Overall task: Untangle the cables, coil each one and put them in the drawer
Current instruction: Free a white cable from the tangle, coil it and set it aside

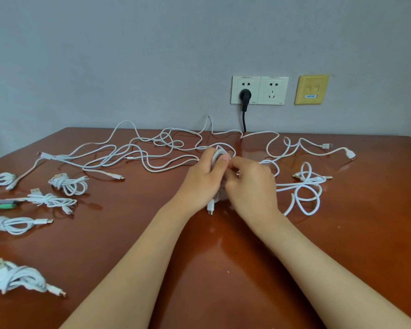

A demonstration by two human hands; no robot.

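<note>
A small white coil (217, 155) is held above the middle of the brown worktop (128, 233), just in front of the far tangle. The left hand (204, 180) is closed around it, with the fingers curled behind the loops and the thumb pressed on top. The right hand (252, 184) is brought against the coil's right side, its fingers curled in and pinching at the loops; the exact contact is hidden by the knuckles. A short end with a connector (210, 208) is seen hanging below the left hand, just above the worktop.

A loose tangle of white cables (140, 151) is spread along the far side, from the left edge to the middle. To the right of the hands, another loose white cable (306, 188) is laid in open loops, and further plug ends are seen at the far right.

Along the left edge, five bundled cables are set apart from each other: one at the far left (0, 179), one (69, 184) beside it, one (49, 200) nearer, one (12, 223) nearer again, and the nearest bundle (14, 279). A green object (0, 206) is partly cut off by the left edge.

On the grey wall, a double socket (274, 90) is mounted with a black plug (244, 95) in its left half, and a yellow plate (311, 89) is fixed to its right.
</note>
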